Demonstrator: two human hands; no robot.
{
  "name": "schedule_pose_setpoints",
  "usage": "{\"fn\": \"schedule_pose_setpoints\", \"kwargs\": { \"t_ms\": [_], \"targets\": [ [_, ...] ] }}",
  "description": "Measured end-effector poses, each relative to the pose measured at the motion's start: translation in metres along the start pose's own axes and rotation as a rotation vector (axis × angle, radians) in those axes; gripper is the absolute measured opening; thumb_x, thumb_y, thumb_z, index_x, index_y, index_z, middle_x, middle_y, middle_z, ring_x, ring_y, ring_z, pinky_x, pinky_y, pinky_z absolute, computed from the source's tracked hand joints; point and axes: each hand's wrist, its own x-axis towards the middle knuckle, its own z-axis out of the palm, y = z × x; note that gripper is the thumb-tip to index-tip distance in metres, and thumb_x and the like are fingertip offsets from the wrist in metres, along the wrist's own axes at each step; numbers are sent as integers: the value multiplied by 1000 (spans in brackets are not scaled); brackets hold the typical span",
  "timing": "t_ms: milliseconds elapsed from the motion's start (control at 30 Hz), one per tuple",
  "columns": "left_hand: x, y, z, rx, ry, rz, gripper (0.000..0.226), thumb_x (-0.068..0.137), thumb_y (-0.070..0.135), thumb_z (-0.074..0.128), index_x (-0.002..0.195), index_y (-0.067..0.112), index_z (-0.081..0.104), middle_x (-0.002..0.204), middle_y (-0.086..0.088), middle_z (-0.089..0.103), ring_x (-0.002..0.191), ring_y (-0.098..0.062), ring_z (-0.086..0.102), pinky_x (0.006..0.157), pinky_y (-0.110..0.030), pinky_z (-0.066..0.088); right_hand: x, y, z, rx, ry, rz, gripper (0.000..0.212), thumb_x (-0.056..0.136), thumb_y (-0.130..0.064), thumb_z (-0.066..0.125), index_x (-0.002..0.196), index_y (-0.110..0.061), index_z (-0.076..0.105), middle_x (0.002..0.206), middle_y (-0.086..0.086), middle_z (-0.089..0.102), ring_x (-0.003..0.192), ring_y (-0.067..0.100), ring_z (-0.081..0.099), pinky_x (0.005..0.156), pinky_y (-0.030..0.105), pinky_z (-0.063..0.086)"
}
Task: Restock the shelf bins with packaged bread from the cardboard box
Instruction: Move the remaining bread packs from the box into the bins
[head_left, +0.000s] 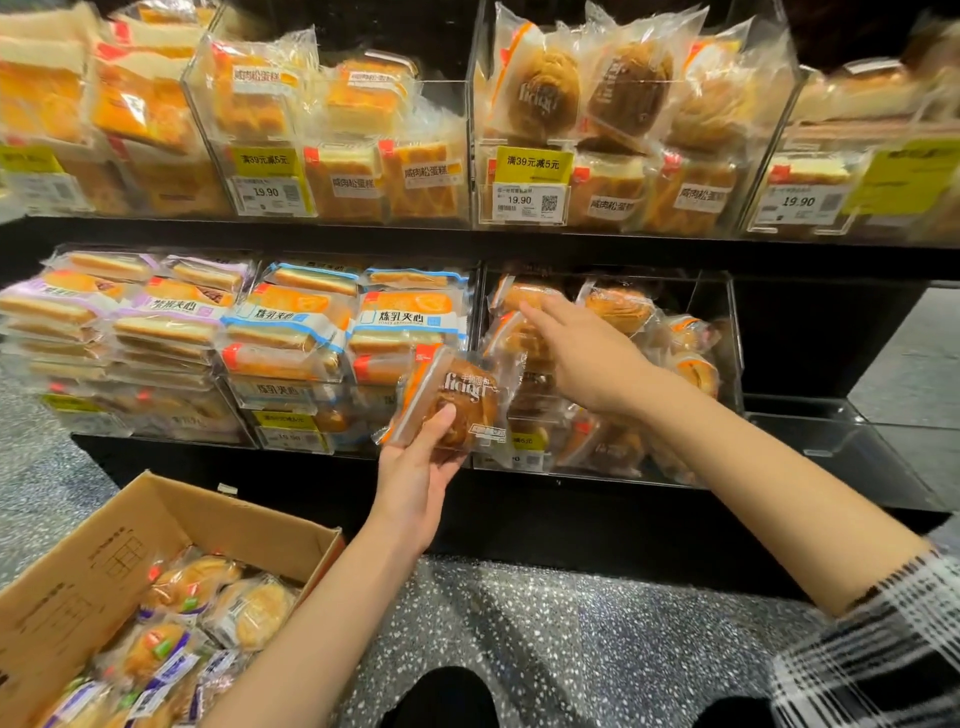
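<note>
My left hand (415, 478) grips a clear-wrapped brown bread bun (457, 400) from below, holding it in front of the lower shelf. My right hand (582, 353) reaches with straight fingers into the clear lower-right bin (722, 332), fingertips touching a packaged bun (524, 296) at the bin's upper left. That bin holds several similar wrapped buns. The cardboard box (93, 561) stands open on the floor at lower left, with several packaged breads (244, 613) inside.
Lower-shelf bins to the left hold stacked sliced-toast packs (291, 327). The upper shelf carries clear bins of cake slices and dark buns (545, 93) with yellow price tags. A bare clear bin (852, 447) sits at far right. Speckled floor lies below.
</note>
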Motion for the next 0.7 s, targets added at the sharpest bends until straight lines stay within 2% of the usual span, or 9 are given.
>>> {"fn": "schedule_pose_setpoints", "kwargs": {
  "t_ms": [67, 167, 233, 300, 400, 500, 567, 600, 700],
  "targets": [
    [1, -4, 9, 5, -25, -12, 45, 75, 15, 65, 118, 24, 61, 122, -4, 66, 114, -19, 61, 91, -38, 52, -27, -9, -9, 119, -4, -97, 83, 84, 0, 55, 152, -25, 16, 160, -1, 10, 145, 18, 16, 116, 31, 23],
    [-1, -15, 27, 39, -94, -40, 35, 84, 12, 61, 115, 26, 63, 119, -1, 68, 112, -16, 62, 74, -29, 53, -61, -18, -3, 259, -115, -234, 97, 78, -21, 68, 154, -24, 7, 160, 2, 4, 146, 17, 6, 116, 24, 13],
    [-2, -24, 39, 82, -148, -64, 33, 83, 17, 61, 115, 27, 64, 118, 1, 68, 112, -14, 62, 77, -30, 50, -70, -10, 10, 205, -88, -202, 114, 71, -40, 77, 153, -25, -1, 158, 8, 4, 147, 22, 4, 120, 34, 12],
    [-3, -32, 52, 99, -196, -76, 34, 84, 20, 60, 117, 24, 62, 113, 0, 70, 105, -15, 65, 75, -30, 52, -72, 1, 19, 175, 4, -119, 123, 65, -53, 79, 153, -24, -1, 155, 9, 13, 144, 25, 13, 118, 44, 21],
    [-2, -41, 69, 123, -249, -78, 37, 80, 30, 59, 115, 18, 58, 104, -2, 71, 95, -14, 68, 67, -27, 54, -71, 19, 18, 93, 106, -24, 108, 73, -45, 76, 153, -23, 7, 145, 8, 31, 134, 24, 32, 108, 44, 36],
    [4, -40, 80, 383, -297, -68, 38, 80, 46, 52, 109, 23, 62, 109, -4, 70, 106, -20, 65, 81, -29, 49, -64, 45, 4, 163, 48, 42, 89, 74, -28, 70, 149, -25, 23, 134, 6, 43, 123, 22, 43, 99, 40, 44],
    [13, -36, 81, 603, -310, 64, 26, 95, 38, 46, 99, 23, 68, 101, -4, 73, 100, -20, 66, 81, -30, 50, -56, 65, -8, 198, 13, 95, 81, 72, -24, 68, 145, -27, 33, 128, 5, 47, 120, 22, 45, 97, 39, 45],
    [18, -33, 79, 730, -263, 190, 30, 100, 31, 42, 92, 23, 69, 94, -2, 73, 93, -19, 67, 77, -29, 50, -52, 73, -12, 178, 12, 114, 78, 72, -22, 67, 143, -27, 35, 126, 5, 47, 119, 23, 46, 96, 40, 45],
    [36, -15, 77, 1148, -137, 707, 25, 100, 22, 45, 94, 16, 68, 95, 1, 68, 90, -11, 58, 76, -21, 41, -37, 87, -13, 94, 13, 146, 75, 73, -23, 66, 142, -28, 36, 127, 6, 46, 120, 26, 44, 94, 44, 45]
  ]
}}
